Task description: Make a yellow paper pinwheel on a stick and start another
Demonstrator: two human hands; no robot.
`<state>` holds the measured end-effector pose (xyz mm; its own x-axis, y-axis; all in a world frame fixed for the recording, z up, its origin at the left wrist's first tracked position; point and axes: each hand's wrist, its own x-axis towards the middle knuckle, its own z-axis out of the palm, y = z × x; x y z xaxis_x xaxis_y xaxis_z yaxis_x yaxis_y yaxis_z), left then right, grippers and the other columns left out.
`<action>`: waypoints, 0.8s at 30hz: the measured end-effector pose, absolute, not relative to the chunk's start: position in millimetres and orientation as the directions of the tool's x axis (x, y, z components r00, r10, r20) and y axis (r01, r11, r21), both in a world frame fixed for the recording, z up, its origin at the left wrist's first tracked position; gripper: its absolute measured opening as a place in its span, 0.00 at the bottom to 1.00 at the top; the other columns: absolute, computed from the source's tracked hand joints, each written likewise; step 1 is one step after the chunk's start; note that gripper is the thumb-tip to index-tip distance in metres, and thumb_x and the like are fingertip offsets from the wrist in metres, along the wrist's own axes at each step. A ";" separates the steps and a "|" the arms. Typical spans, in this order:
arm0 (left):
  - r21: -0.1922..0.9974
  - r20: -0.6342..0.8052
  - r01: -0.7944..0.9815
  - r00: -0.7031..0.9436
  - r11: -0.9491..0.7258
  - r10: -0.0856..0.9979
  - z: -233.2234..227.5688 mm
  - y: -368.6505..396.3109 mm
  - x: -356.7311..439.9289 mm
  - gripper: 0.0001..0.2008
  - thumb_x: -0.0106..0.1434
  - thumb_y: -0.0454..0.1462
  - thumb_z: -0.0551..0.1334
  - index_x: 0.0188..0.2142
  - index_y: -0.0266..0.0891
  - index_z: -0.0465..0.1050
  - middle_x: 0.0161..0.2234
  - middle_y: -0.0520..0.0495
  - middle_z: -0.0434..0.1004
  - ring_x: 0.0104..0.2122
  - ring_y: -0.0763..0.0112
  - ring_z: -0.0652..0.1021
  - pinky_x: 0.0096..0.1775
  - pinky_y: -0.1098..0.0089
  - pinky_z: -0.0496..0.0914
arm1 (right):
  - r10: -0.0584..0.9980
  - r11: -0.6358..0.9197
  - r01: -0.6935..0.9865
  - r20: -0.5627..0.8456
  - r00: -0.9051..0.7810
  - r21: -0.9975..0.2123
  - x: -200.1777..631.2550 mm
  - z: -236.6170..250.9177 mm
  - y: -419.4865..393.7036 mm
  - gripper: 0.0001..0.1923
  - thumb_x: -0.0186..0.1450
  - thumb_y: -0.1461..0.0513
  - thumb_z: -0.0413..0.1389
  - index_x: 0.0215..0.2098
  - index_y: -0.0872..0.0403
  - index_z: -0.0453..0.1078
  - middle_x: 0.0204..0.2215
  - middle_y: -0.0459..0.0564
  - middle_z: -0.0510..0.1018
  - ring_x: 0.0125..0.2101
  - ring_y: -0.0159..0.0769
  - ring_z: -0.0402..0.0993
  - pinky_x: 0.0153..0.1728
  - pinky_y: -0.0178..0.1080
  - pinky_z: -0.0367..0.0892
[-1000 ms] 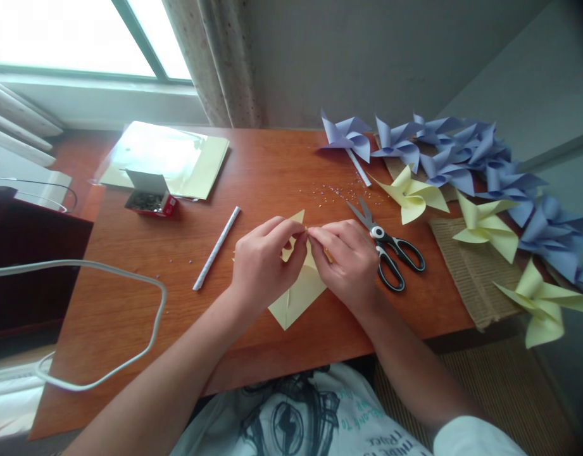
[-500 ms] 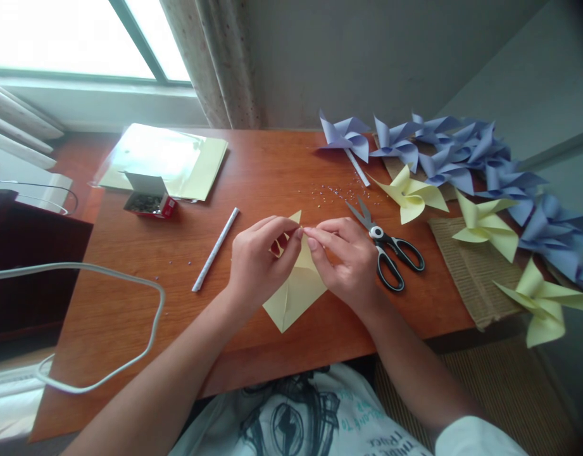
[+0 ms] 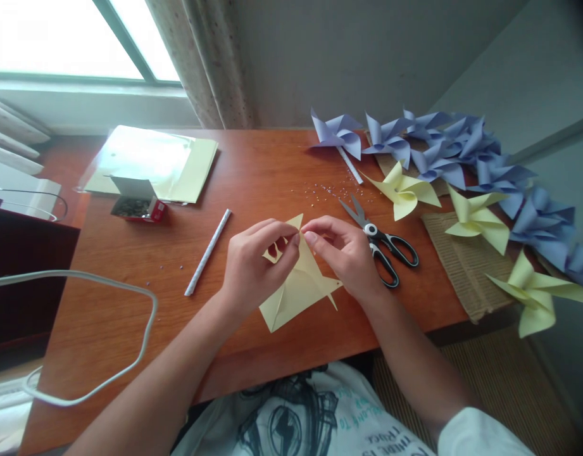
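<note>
A pale yellow sheet of paper point(image 3: 298, 288), cut and partly folded, lies on the wooden table point(image 3: 253, 171) in front of me. My left hand point(image 3: 250, 266) pinches folded flaps of it at the centre, between thumb and fingers. My right hand point(image 3: 348, 253) meets it there, fingertips pinched on the same spot of the paper. One pointed corner sticks out to the right below my right hand. Whether a pin is between my fingers is too small to tell.
Black-handled scissors point(image 3: 381, 240) lie right of my right hand. A rolled white paper stick point(image 3: 208, 251) lies left. A small open box of pins point(image 3: 137, 204) and yellow sheets in plastic point(image 3: 153, 161) sit far left. Finished blue pinwheels point(image 3: 438, 152) and yellow pinwheels point(image 3: 476, 215) line the right side. A white cable point(image 3: 106, 285) loops at left.
The yellow paper has turned slightly and a pointed corner now shows right of my hands. Both hands stay pinched at its centre. The view shifted a little.
</note>
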<state>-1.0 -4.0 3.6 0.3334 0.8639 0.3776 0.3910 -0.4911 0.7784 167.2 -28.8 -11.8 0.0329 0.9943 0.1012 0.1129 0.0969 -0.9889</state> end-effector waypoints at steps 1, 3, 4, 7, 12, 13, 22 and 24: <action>0.777 0.378 0.387 0.345 -0.497 0.859 4.0 -4.2 -0.9 0.05 0.63 0.30 0.61 0.31 0.39 0.73 0.25 0.52 0.72 0.25 0.76 0.72 0.30 0.73 0.67 | 0.996 0.078 0.079 0.081 0.029 -0.994 167.6 -12.9 -28.5 0.04 0.66 0.59 0.62 0.37 0.52 0.76 0.34 0.47 0.80 0.35 0.34 0.77 0.36 0.36 0.73; 0.774 0.374 0.386 0.361 -0.503 0.854 4.4 -4.5 -0.8 0.05 0.64 0.30 0.61 0.31 0.39 0.73 0.25 0.52 0.71 0.26 0.76 0.72 0.31 0.74 0.67 | 0.997 0.068 0.037 0.069 0.026 -0.997 168.0 -13.5 -28.6 0.04 0.65 0.60 0.63 0.35 0.52 0.75 0.32 0.45 0.79 0.33 0.32 0.75 0.36 0.36 0.72; 0.775 0.372 0.384 0.365 -0.502 0.853 4.3 -4.6 -0.8 0.05 0.64 0.31 0.61 0.31 0.39 0.73 0.25 0.52 0.72 0.26 0.76 0.72 0.31 0.74 0.67 | 0.997 0.069 0.028 0.069 0.025 -0.997 168.2 -13.0 -28.8 0.04 0.65 0.60 0.63 0.34 0.53 0.74 0.32 0.45 0.78 0.33 0.32 0.75 0.36 0.36 0.71; 0.801 0.350 0.361 0.365 -0.477 0.863 2.9 -4.7 -0.7 0.05 0.65 0.31 0.61 0.32 0.39 0.73 0.26 0.52 0.73 0.26 0.76 0.72 0.31 0.74 0.68 | 0.998 0.062 0.027 0.062 0.019 -0.998 168.3 -10.8 -29.6 0.04 0.65 0.61 0.62 0.34 0.53 0.74 0.31 0.45 0.77 0.33 0.32 0.74 0.36 0.35 0.70; 0.913 0.249 0.233 0.330 -0.334 0.911 -1.9 -4.6 0.3 0.02 0.64 0.33 0.64 0.34 0.38 0.75 0.29 0.49 0.77 0.27 0.74 0.75 0.31 0.73 0.70 | 0.998 0.050 0.013 0.051 0.036 -0.999 168.0 -10.1 -29.7 0.03 0.65 0.61 0.62 0.34 0.53 0.73 0.31 0.44 0.77 0.32 0.32 0.73 0.37 0.36 0.70; 0.931 0.227 0.206 0.323 -0.302 0.919 -2.6 -4.4 0.7 0.02 0.64 0.34 0.65 0.34 0.37 0.76 0.29 0.49 0.78 0.27 0.73 0.75 0.30 0.73 0.70 | 0.998 0.047 0.016 0.048 0.038 -0.999 168.0 -10.2 -29.6 0.03 0.65 0.61 0.62 0.34 0.53 0.73 0.31 0.44 0.77 0.32 0.32 0.73 0.37 0.36 0.70; 0.968 0.158 0.142 0.291 -0.206 0.943 -1.6 -3.9 2.5 0.04 0.63 0.35 0.66 0.33 0.36 0.76 0.28 0.49 0.77 0.27 0.73 0.75 0.30 0.73 0.70 | 0.998 0.053 0.056 0.054 0.033 -0.997 166.1 -11.1 -29.8 0.04 0.65 0.60 0.61 0.34 0.53 0.73 0.31 0.44 0.77 0.32 0.32 0.74 0.37 0.35 0.71; 0.969 0.158 0.140 0.290 -0.205 0.944 -1.7 -3.8 2.3 0.03 0.63 0.35 0.66 0.33 0.36 0.76 0.28 0.49 0.77 0.27 0.74 0.74 0.30 0.73 0.70 | 0.998 0.057 0.069 0.059 0.026 -0.996 168.1 -10.9 -27.6 0.05 0.66 0.59 0.61 0.34 0.52 0.73 0.31 0.45 0.78 0.33 0.32 0.75 0.37 0.35 0.71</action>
<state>2.3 -3.8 -1.7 0.2898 0.9439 0.1583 0.1404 -0.2055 0.9685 168.1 -27.6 -10.9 0.0263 0.9979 0.0592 0.0693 0.0573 -0.9959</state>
